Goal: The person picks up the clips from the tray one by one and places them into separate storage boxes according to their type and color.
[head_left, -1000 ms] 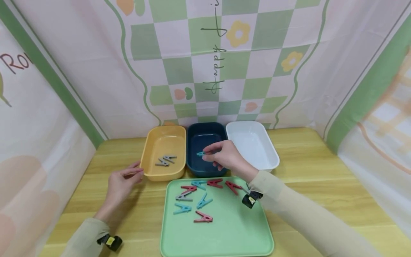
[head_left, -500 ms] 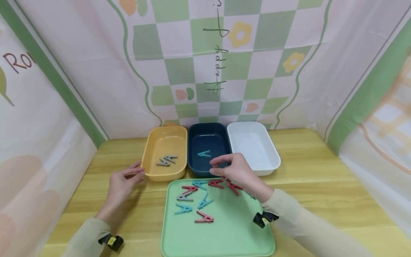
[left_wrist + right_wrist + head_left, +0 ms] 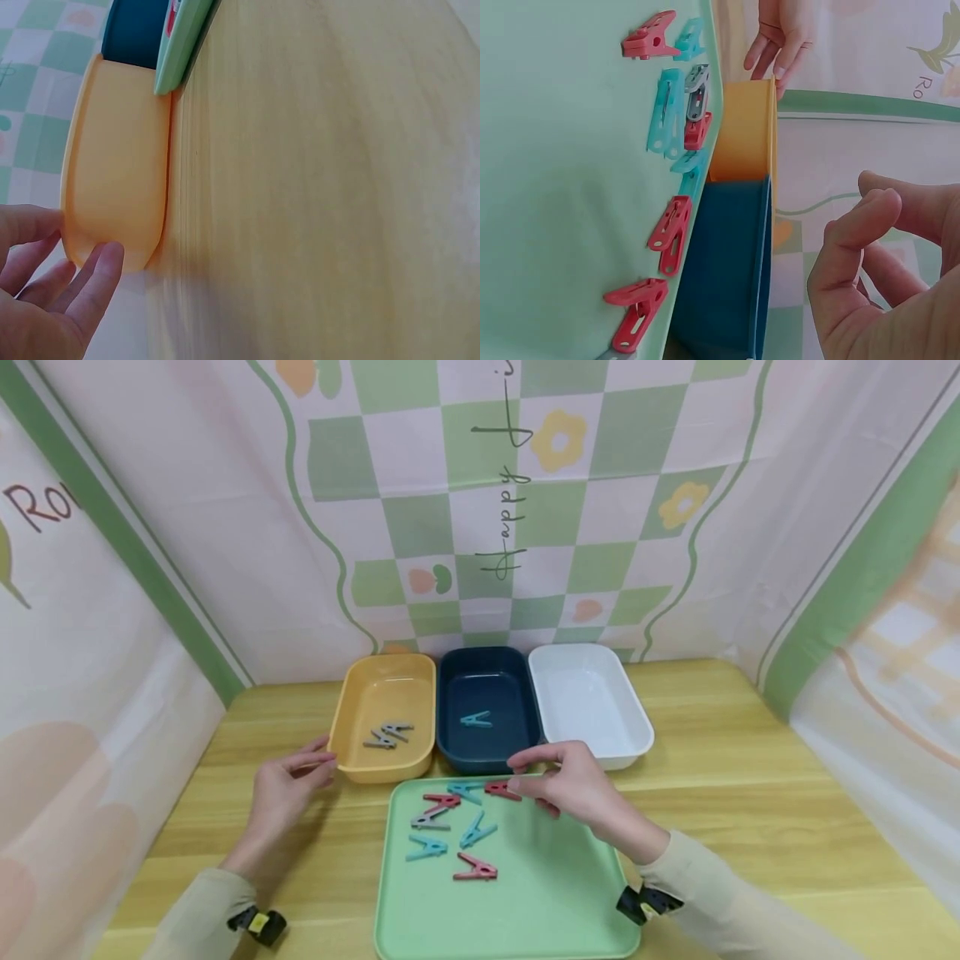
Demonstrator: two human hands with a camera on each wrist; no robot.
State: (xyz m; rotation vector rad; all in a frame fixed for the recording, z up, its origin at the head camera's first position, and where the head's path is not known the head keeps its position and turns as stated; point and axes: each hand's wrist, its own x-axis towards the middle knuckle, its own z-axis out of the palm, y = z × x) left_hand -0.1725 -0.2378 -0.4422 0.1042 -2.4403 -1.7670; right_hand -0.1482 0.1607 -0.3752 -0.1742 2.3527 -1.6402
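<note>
My right hand [image 3: 573, 789] hovers over the back edge of the green tray [image 3: 525, 910], fingers loosely bent and nothing between them. Close by its thumb lies a red clothespin [image 3: 497, 790]. Teal clothespins [image 3: 427, 847], more red clothespins [image 3: 639, 307] and a grey clothespin [image 3: 431, 821] are on the tray; in the head view the hand hides some. A single teal clothespin [image 3: 476, 719] lies in the dark blue bin [image 3: 483, 767]. With relaxed fingers, my left hand [image 3: 285, 785] touches the outer near-left corner of the yellow bin [image 3: 120, 150], which holds grey clothespins [image 3: 381, 739].
To the right of the blue bin stands a white bin [image 3: 588, 689]. All three bins form a row behind the tray on the wooden table [image 3: 720, 760]. A printed checkered cloth [image 3: 517, 527] hangs behind them.
My right hand let go of the teal clothespin inside the blue bin, then drew back to the right and toward me, over the tray. The left hand stayed at the yellow bin.
</note>
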